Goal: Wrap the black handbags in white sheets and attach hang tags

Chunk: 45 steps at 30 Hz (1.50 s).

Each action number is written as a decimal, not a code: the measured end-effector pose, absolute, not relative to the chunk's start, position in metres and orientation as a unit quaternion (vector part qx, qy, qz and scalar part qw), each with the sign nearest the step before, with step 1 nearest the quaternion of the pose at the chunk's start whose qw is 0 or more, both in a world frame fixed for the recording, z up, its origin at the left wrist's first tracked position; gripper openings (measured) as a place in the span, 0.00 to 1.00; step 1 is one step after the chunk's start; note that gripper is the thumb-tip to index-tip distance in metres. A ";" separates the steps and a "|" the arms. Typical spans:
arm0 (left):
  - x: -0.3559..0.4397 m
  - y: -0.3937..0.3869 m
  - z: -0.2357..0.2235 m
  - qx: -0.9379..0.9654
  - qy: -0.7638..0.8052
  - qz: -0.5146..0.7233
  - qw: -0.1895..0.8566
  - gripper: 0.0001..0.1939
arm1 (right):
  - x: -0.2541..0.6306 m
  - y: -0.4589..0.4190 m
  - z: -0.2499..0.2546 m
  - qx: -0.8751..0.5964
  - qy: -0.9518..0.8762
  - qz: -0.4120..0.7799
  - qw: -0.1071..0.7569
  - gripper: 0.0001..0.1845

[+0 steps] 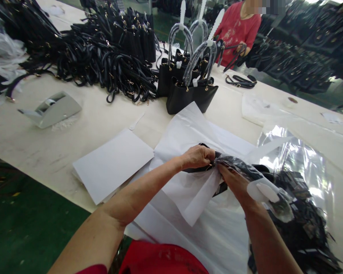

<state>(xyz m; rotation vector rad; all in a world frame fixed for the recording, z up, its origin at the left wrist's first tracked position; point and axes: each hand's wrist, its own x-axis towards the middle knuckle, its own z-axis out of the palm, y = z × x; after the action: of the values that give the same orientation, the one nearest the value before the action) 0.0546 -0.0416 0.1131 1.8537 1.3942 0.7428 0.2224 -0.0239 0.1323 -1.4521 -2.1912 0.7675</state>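
Black handbag (pixel 199 169) lies amid tissue paper (pixel 174 142), likely against scuffs; left hand (pixel 198 156) grasps its top, right hand (pixel 231 178) alongside, grip unclear.

A black bag (pixel 198 169) with a plastic-wrapped handle (pixel 241 166) is partly covered by white paper (pixel 193 203).

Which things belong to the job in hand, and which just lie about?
Seemingly part of the job:
black handbag, in the left hand
plastic-wrapped handle, by the right hand
white tissue paper

Apparently lying about:
tape dispenser
pile of black straps
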 end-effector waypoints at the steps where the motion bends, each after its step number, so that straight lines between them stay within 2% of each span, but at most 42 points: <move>1: 0.054 -0.043 0.114 0.734 0.532 0.271 0.324 0.09 | 0.222 -0.023 0.134 -0.520 -0.787 0.275 0.189 0.15; 3: 0.055 -0.045 0.114 0.779 0.523 0.225 0.263 0.07 | 0.222 -0.023 0.137 -0.515 -0.790 0.287 0.170 0.12; 6: 0.057 -0.048 0.113 0.821 0.511 0.168 0.190 0.07 | 0.218 -0.026 0.137 -0.505 -0.790 0.301 0.174 0.18; 9: 0.054 -0.051 0.111 0.836 0.500 0.162 0.156 0.06 | 0.214 -0.032 0.136 -0.526 -0.776 0.297 0.180 0.23; 13: 0.047 -0.058 0.109 0.851 0.472 0.185 0.136 0.06 | 0.214 -0.037 0.138 -0.539 -0.759 0.317 0.183 0.25; 17: 0.051 -0.067 0.107 0.856 0.454 0.213 0.126 0.05 | 0.213 -0.034 0.141 -0.552 -0.771 0.265 0.174 0.30; 23: 0.073 -0.068 0.099 0.782 0.548 0.261 0.143 0.16 | 0.208 -0.030 0.144 -0.557 -0.785 0.228 0.148 0.36; 26: 0.084 -0.072 0.092 0.763 0.587 0.245 0.115 0.18 | 0.209 -0.028 0.145 -0.557 -0.786 0.232 0.136 0.37; 33: 0.108 -0.101 0.066 0.725 0.622 0.283 -0.091 0.17 | 0.209 -0.025 0.142 -0.524 -0.816 0.210 0.127 0.35; 39: 0.113 -0.111 0.075 0.660 0.649 0.378 -0.007 0.13 | 0.212 -0.026 0.136 -0.503 -0.831 0.196 0.137 0.35; 43: 0.124 -0.108 0.076 0.615 0.646 0.442 -0.098 0.13 | 0.212 -0.025 0.141 -0.506 -0.823 0.222 0.135 0.31; 45: 0.128 -0.105 0.077 0.595 0.656 0.453 -0.100 0.12 | 0.212 -0.025 0.144 -0.509 -0.817 0.234 0.138 0.30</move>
<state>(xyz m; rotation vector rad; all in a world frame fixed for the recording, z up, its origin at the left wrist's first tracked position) 0.1282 -0.1051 0.0770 1.9998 2.2041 1.5221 0.2122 -0.0252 0.1438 -1.4731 -2.3628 0.6761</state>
